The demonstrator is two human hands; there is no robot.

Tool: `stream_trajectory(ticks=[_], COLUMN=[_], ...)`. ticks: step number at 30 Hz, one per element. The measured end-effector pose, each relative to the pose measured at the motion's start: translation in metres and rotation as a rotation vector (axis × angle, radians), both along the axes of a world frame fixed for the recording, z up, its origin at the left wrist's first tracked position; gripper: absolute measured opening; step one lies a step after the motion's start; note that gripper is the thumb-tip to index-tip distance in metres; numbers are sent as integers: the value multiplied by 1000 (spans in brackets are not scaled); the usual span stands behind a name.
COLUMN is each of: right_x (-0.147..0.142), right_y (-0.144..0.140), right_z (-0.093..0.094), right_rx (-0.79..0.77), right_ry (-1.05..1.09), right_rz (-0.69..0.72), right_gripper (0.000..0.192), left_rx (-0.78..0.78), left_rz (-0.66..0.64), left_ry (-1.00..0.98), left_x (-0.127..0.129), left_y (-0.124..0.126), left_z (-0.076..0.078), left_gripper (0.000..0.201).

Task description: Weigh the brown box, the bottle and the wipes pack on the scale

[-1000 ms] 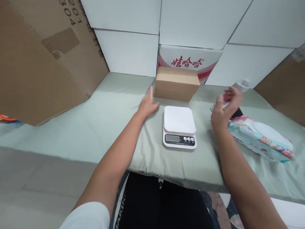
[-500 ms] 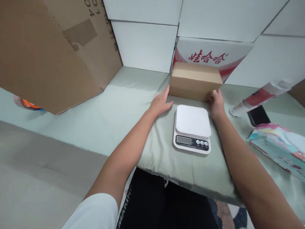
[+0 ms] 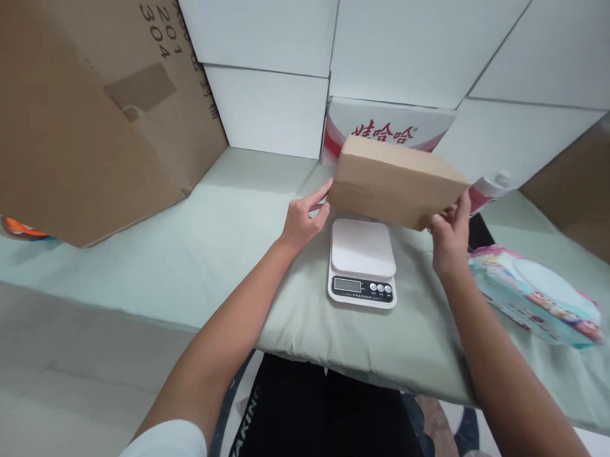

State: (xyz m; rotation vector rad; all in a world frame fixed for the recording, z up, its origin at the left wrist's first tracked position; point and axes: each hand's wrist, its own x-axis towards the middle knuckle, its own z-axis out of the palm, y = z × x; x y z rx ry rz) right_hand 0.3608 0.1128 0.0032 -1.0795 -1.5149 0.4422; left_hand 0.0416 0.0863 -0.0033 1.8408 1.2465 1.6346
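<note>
Head camera, looking forward-down, close over table [image 3: 186,259].

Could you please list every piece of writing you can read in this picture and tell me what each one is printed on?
"娃哈哈" in red: on the white and red carton behind the small brown box.
"201" and "304", cut off at the frame's top: on the large cardboard box.
Chinese characters on that box's edge: too blurred to read.
"MAKING", partly hidden: on the black trousers.
Kitchen scale display and button labels: too small to read.
Print on the colourful wipes pack: unreadable.
</note>
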Motion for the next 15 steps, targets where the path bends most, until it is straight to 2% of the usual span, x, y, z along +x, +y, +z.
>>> stream_trajectory(ticks=[3, 6, 8, 11, 15], right_x=[-6, -14, -16, -14, -13], right_y=[-23, -30, -31, -32, -39], right_z=[-3, -12, -18, -25, -22], right_rx=[35, 23, -4, 1, 79], right_ry=[71, 131, 174, 224, 204], right_rz=[98, 144, 165, 152, 103], right_gripper=[82, 85, 87, 81, 72], left_rx=[82, 130, 110, 10, -126], left_rz=[18, 62, 90, 56, -11], left_ry=[63, 97, 103, 61, 17], left_x=[3, -1, -5, -10, -11], left_y=[-14, -27, -39, -68, -114], left_z=[9, 10, 6, -7, -23], left_gripper=[49, 47, 46, 46, 41])
